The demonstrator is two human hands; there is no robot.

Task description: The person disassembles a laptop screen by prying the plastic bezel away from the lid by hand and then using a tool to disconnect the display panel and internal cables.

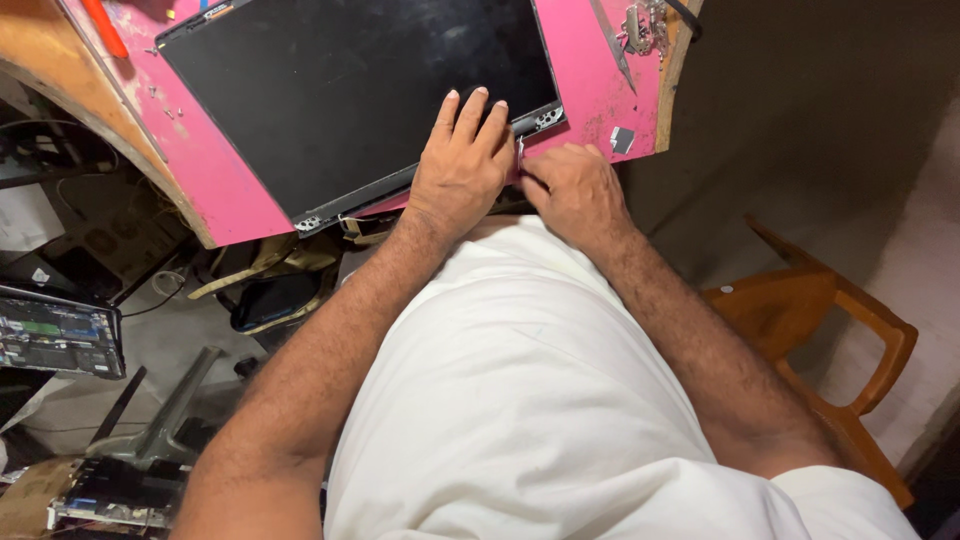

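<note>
A black laptop screen panel (340, 90) lies flat on a pink-topped wooden table (590, 60). My left hand (462, 160) rests palm down on the panel's near edge, fingers apart, close to a metal hinge (545, 118) at the corner. My right hand (572, 192) is curled at the table's near edge just right of the left hand, fingertips pinched at the panel's edge; whether it holds anything is hidden. A second hinge (308, 223) shows at the panel's other near corner.
Small metal parts (640, 25) and a red-handled tool (103, 25) lie on the table. An opened laptop base with circuit boards (55, 335) and other boards (110, 495) sit on the floor at left. A wooden chair (830, 330) stands at right.
</note>
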